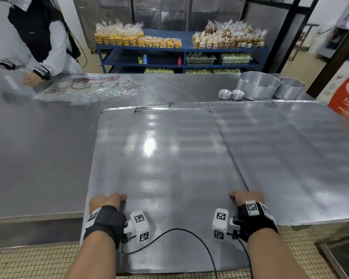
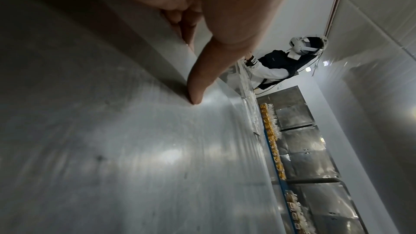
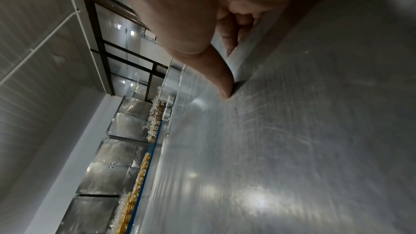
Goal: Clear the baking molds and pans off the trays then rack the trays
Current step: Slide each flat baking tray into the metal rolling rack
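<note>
A large flat steel tray lies in front of me, its near end hanging past the table's front edge. My left hand grips its left edge and my right hand grips its right edge. In each wrist view the thumb presses on the tray top while the fingers curl under the rim. A second tray shows beneath it on the left, and a third tray lies to the right. Two round pans and two stacks of small molds stand on the table behind the trays.
Another person works at the table's far left over clear plastic bags. A blue shelf of bagged baked goods stands behind. An orange and white box sits at the right edge. Tiled floor lies below.
</note>
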Available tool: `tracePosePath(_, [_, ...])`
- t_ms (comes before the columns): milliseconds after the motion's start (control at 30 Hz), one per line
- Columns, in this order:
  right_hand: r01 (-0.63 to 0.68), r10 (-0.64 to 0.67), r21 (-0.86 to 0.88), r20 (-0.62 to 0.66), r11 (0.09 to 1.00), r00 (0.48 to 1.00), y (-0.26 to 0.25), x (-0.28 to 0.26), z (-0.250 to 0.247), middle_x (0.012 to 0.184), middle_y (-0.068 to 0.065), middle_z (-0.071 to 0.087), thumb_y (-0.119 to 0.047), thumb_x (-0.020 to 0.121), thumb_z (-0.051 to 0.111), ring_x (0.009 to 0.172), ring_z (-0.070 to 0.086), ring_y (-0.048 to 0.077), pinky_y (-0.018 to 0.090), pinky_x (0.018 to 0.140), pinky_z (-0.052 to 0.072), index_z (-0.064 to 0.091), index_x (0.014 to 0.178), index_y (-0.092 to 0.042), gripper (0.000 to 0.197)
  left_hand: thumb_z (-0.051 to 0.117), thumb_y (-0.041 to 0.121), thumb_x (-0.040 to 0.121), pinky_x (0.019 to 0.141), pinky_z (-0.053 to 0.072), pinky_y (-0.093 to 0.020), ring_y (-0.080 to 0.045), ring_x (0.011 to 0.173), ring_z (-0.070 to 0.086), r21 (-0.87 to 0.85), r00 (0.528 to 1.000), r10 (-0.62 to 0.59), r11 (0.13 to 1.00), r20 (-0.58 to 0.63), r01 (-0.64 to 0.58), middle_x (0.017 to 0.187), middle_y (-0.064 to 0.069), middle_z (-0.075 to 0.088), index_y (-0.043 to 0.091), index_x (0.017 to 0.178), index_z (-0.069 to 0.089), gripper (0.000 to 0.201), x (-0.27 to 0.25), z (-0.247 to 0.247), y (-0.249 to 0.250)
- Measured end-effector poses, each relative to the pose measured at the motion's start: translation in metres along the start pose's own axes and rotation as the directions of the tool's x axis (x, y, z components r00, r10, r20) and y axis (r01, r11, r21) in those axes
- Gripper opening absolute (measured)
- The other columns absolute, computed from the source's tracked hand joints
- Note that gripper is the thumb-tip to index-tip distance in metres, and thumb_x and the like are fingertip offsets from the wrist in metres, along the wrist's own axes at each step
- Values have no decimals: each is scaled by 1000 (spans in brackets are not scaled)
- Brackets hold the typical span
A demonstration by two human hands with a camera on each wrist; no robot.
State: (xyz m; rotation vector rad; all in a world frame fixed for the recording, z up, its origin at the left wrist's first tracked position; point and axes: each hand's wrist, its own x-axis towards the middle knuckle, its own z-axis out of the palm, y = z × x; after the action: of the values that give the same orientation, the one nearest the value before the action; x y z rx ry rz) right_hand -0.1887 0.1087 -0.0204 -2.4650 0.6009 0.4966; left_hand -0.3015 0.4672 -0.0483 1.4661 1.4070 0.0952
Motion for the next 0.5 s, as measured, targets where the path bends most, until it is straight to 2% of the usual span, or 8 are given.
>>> tracePosePath(67, [-123,124,259,12,958,992,14,-2,-2,127,18,64,-21,86,73,116,62,30,21,53,40,62,123,3,46,89,26,52,86,58,-45,-33,82,71,2,1000,23,1000,9,-23,97,-12,73,4,109,68,65,-8,1,2])
tracePosePath(167, [-181,192,401,14,898,981,36,-6,-11,127,17,64,-23,83,74,115,62,30,27,73,40,63,123,2,48,89,23,64,92,53,-37,-33,95,68,8,996,84,996,30,-84,109,-14,71,3,116,67,60,-28,6,7])
tracePosePath(233, [-198,215,475,18,857,976,52,-14,-23,122,18,66,-20,82,75,105,65,30,28,68,42,65,118,5,46,88,21,65,90,53,-37,-32,92,68,-16,990,121,993,74,-120,107,-13,72,2,113,68,55,-42,13,10])
tracePosePath(300, [-207,245,538,1,817,969,70,-25,-39,108,21,69,-17,79,78,95,66,34,32,59,44,66,104,11,39,86,18,66,87,52,-34,-30,86,67,-15,979,171,985,110,-170,100,-9,71,2,100,65,43,-58,20,10])
tracePosePath(333, [-211,265,563,-15,799,964,80,-32,-47,101,20,69,-16,78,79,90,65,33,31,61,46,65,97,10,35,85,16,69,84,51,-32,-30,84,65,-11,972,198,980,128,-198,97,-7,69,4,95,63,37,-70,24,10])
tracePosePath(400, [-211,316,631,-56,746,947,104,-44,-63,95,17,64,-13,77,80,81,58,30,33,73,50,64,99,8,35,84,14,72,81,47,-31,-29,82,62,-10,956,235,972,174,-237,92,-8,65,9,96,65,31,-92,33,10])
tracePosePath(467, [-209,369,686,-94,697,925,130,-60,-78,88,15,57,-9,76,80,78,55,27,34,74,49,61,103,10,39,86,16,68,80,50,-33,-29,78,62,4,947,244,968,207,-250,90,-9,68,5,105,71,41,-111,44,9])
tracePosePath(500, [-213,396,709,-102,673,912,144,-67,-85,87,14,56,-9,76,81,78,55,28,33,72,48,60,102,8,37,87,17,66,79,53,-34,-29,74,63,19,941,246,966,231,-257,87,-10,70,5,102,73,41,-120,51,6])
